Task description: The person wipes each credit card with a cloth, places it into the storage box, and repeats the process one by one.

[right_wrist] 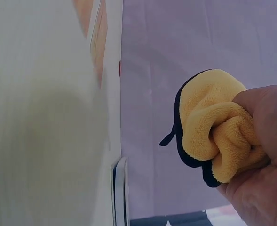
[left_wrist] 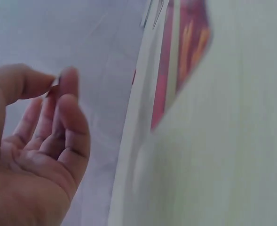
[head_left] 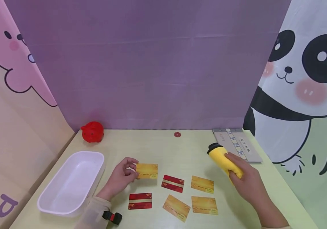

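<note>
Between thumb and fingertips, my left hand (head_left: 122,175) pinches a gold bank card (head_left: 149,171) by its left edge, held up over the table. A rolled yellow towel (head_left: 222,159) with black edging is gripped in my right hand (head_left: 249,183), raised at the right. Its soft folds and a small black loop show in the right wrist view. In front of me lie two red cards, one near the middle (head_left: 172,183) and one at the left (head_left: 140,201). Three gold cards lie beside them: an upper right card (head_left: 202,183), a lower right card (head_left: 204,205) and a tilted card (head_left: 176,208).
A white plastic basin (head_left: 74,181) stands at the left. Behind it sits a red piggy bank (head_left: 92,132). At the back edge lies a small round red disc (head_left: 177,134). A grey book (head_left: 224,141) lies at the back right, before the purple curtain (head_left: 163,79).
</note>
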### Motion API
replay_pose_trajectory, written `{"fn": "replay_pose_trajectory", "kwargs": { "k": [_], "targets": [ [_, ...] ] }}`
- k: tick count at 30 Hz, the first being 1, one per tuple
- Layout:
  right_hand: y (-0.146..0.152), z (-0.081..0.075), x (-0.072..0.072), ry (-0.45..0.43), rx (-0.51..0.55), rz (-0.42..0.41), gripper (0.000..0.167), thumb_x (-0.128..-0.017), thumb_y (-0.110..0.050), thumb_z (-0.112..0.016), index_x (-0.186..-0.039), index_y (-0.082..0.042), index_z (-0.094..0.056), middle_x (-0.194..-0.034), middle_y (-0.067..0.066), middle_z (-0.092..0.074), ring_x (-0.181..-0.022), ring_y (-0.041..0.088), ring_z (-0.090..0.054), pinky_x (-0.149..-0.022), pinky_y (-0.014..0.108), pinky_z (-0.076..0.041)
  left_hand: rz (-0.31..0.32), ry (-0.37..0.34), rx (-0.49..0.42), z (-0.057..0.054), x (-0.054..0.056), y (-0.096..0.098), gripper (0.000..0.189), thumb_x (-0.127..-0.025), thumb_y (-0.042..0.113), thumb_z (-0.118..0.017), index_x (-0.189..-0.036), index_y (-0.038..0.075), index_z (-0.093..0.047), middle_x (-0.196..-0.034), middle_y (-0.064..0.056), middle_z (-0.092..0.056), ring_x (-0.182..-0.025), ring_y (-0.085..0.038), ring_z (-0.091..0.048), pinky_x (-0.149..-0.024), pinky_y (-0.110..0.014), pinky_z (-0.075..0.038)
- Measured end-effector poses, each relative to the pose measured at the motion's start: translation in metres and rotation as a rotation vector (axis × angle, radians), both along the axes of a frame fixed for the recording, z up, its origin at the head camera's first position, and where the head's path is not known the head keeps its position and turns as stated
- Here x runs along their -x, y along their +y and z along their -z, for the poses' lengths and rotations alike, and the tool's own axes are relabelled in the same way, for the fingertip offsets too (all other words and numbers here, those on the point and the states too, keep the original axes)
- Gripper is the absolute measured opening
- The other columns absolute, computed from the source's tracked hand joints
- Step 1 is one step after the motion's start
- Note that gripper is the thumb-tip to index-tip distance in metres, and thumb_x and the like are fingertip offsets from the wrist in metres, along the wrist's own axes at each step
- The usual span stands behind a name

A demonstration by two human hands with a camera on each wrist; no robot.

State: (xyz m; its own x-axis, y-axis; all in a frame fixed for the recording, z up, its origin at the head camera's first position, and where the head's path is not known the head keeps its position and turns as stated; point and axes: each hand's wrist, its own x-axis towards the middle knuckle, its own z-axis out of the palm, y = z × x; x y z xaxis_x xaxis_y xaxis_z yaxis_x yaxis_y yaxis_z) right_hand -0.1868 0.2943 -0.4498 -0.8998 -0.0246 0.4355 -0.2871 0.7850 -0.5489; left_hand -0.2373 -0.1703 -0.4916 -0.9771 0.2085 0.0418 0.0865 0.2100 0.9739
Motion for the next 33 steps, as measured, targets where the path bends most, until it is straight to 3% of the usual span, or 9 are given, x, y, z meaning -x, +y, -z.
{"fn": "replay_pose_trajectory", "kwargs": {
  "k": [5,7,11,14,21,33],
  "targets": [
    [-0.02,-0.005,0.004,0.029,-0.001,-0.032,0.065,-0.091,0.004,-0.071,-0.15,-0.021,-0.06,-0.153,0.008,-0.056,-0.134,0.04,-0.056,-0.094,-0.001,-0.028,-0.034,0.022,-0.066,-0.005,-0.006,0.017,0.043,-0.097,-0.001,-0.071,-0.136,0.01,-0.055,-0.111,-0.015,-0.058,-0.082,-0.029,-0.072,-0.074,-0.027,-0.061],
    [-0.027,-0.007,0.005,0.042,-0.011,-0.038,0.064,-0.091,0.004,-0.071,-0.149,-0.021,-0.06,-0.153,0.007,-0.056,-0.134,0.039,-0.057,-0.097,0.003,-0.032,-0.036,0.037,-0.089,-0.009,-0.009,0.024,0.043,-0.098,-0.002,-0.07,-0.136,0.01,-0.055,-0.112,-0.016,-0.058,-0.082,-0.028,-0.072,-0.077,-0.029,-0.063],
    [-0.04,-0.009,0.007,0.079,-0.016,-0.061,0.064,-0.09,0.005,-0.07,-0.148,-0.021,-0.061,-0.153,0.006,-0.056,-0.135,0.039,-0.056,-0.106,0.034,-0.052,-0.02,0.054,-0.135,-0.016,-0.015,0.037,0.044,-0.098,-0.003,-0.069,-0.136,0.011,-0.054,-0.113,-0.018,-0.057,-0.082,-0.029,-0.072,-0.078,-0.032,-0.063],
    [-0.048,-0.008,0.008,0.084,-0.007,-0.08,0.064,-0.09,0.006,-0.069,-0.148,-0.021,-0.061,-0.154,0.005,-0.055,-0.136,0.04,-0.056,-0.102,0.057,-0.053,-0.01,0.053,-0.152,-0.019,-0.018,0.046,0.044,-0.097,-0.004,-0.069,-0.136,0.01,-0.053,-0.113,-0.018,-0.057,-0.081,-0.029,-0.072,-0.078,-0.032,-0.064],
    [-0.068,-0.005,0.008,0.108,-0.026,-0.102,0.064,-0.091,0.004,-0.07,-0.148,-0.022,-0.061,-0.156,0.002,-0.052,-0.135,0.037,-0.057,-0.099,0.054,-0.056,0.019,0.048,-0.182,-0.021,-0.024,0.063,0.042,-0.098,-0.003,-0.067,-0.136,0.009,-0.053,-0.112,-0.018,-0.057,-0.081,-0.029,-0.073,-0.079,-0.035,-0.064],
    [-0.097,0.001,-0.001,0.152,-0.129,-0.125,0.072,-0.086,0.006,-0.074,-0.149,-0.024,-0.06,-0.158,0.001,-0.05,-0.128,0.032,-0.063,-0.082,0.038,-0.063,0.021,-0.003,-0.215,-0.015,-0.034,0.08,0.046,-0.098,0.001,-0.071,-0.14,0.009,-0.055,-0.11,-0.018,-0.057,-0.083,-0.035,-0.074,-0.079,-0.034,-0.064]
  ]
}}
